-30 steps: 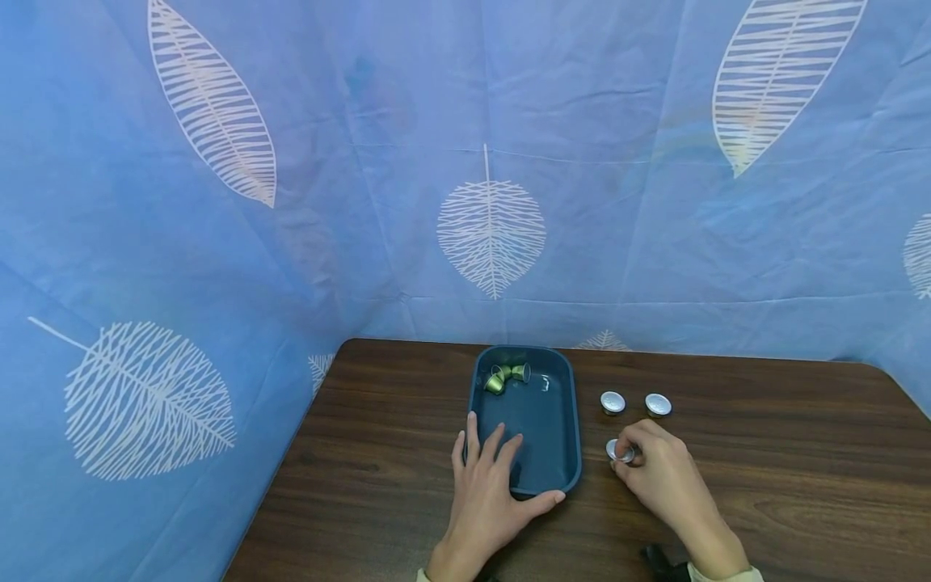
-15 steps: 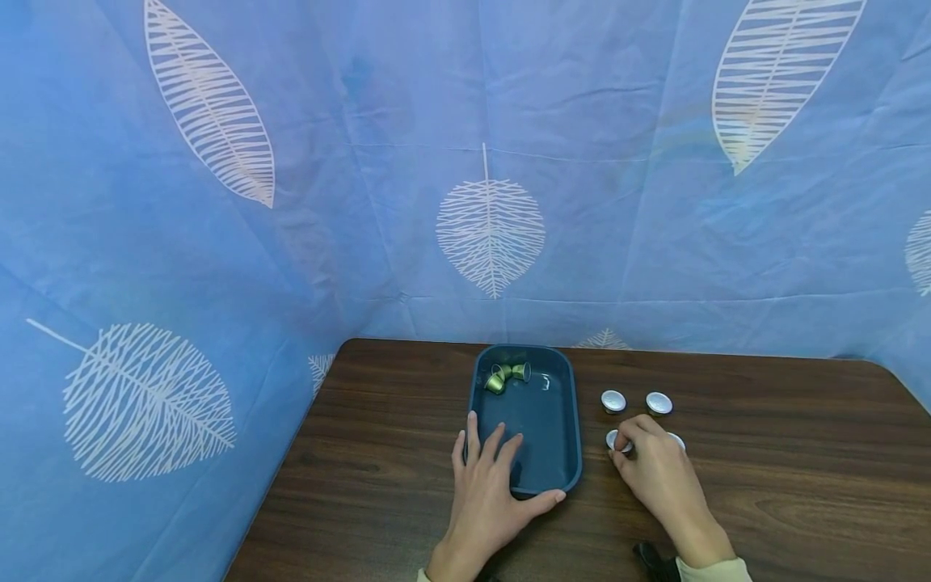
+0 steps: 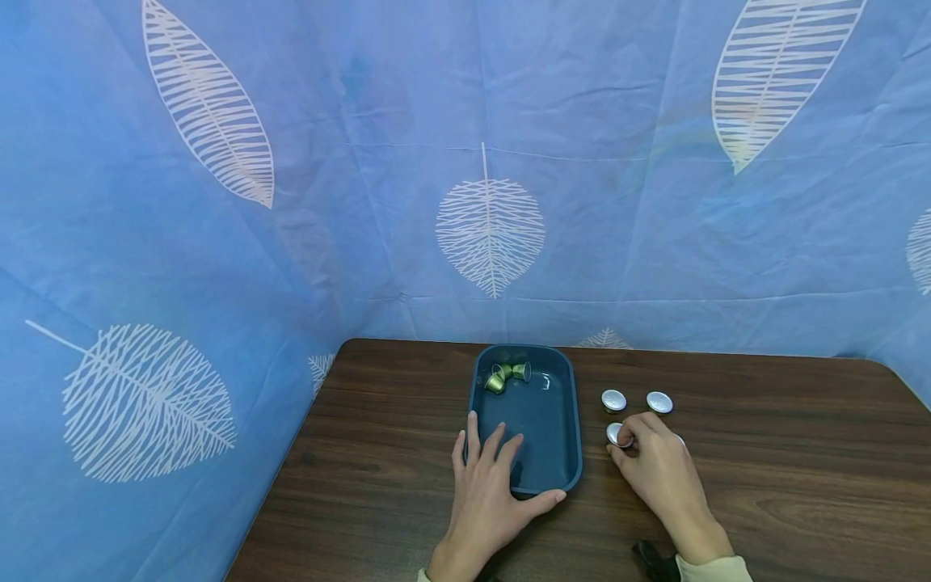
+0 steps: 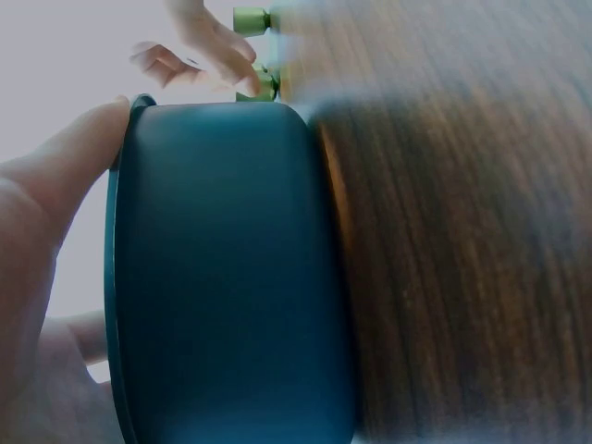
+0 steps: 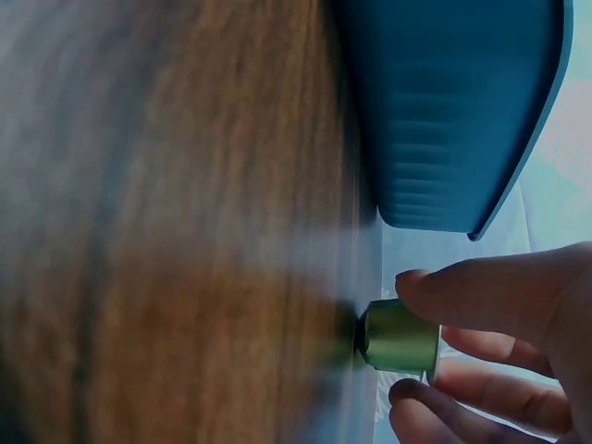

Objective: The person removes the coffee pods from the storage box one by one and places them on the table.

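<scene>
My right hand [image 3: 658, 473] pinches a green coffee capsule [image 5: 401, 337] between thumb and fingers, low over the table to the right of the tray. The capsule's silver lid [image 3: 616, 434] faces up. Two more lid-up capsules stand just beyond, one at left [image 3: 614, 401] and one at right [image 3: 659, 402]. Another capsule [image 3: 680, 440] is mostly hidden behind the right hand. Fingers spread, my left hand [image 3: 486, 509] lies over the near left corner of the blue tray [image 3: 577, 420], its thumb along the near rim. Green capsules [image 3: 496, 383] lie on their sides at the tray's far left.
The brown wooden table [image 3: 800, 469] reaches back to a blue leaf-print cloth [image 3: 407, 202] hanging behind and at the left. A black strap [image 3: 650, 558] shows at the right wrist by a pale sleeve [image 3: 713, 569].
My right hand has slid the pinched capsule slightly away from me, toward the ones behind it. A capsule's edge now shows right of that hand. The left hand stays put.
</scene>
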Demonstrator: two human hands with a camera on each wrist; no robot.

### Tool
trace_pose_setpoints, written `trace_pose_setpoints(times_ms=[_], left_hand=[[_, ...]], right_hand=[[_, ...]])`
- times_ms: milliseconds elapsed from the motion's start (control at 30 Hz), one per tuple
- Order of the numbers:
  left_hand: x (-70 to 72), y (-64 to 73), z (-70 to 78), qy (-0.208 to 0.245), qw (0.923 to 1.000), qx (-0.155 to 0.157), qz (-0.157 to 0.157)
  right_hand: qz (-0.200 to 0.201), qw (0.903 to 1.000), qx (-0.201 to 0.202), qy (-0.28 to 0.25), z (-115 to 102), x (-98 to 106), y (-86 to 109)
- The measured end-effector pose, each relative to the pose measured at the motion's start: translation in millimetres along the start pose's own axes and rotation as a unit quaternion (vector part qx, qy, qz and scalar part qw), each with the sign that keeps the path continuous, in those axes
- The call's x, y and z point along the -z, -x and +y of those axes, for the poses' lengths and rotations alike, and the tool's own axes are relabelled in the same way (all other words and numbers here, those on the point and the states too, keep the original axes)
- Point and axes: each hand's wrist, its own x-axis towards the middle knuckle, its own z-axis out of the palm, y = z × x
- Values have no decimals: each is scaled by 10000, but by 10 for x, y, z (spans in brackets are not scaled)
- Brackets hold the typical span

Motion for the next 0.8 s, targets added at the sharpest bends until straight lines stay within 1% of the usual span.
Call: trace_pose_setpoints(times_ms=[100,200,433,633,800], left_hand=[[1,0,2,4,10000,0,0],[2,-1,3,15,10000,9,-9],[4,-3,4,11,10000,-10,-2],[4,5,7,-11,10000,-28,37],[2,10,4,-56,10000,-36,42]], right_hand=[[-222,9996,-189,15,-14,33,5],[-281,9993,-247,61,-22,46,7],[-87,9999,-114,63,-20,30,14],[-54,9998,-168,80,-26,34,14],[95,9998,74,177,-42,38,18]])
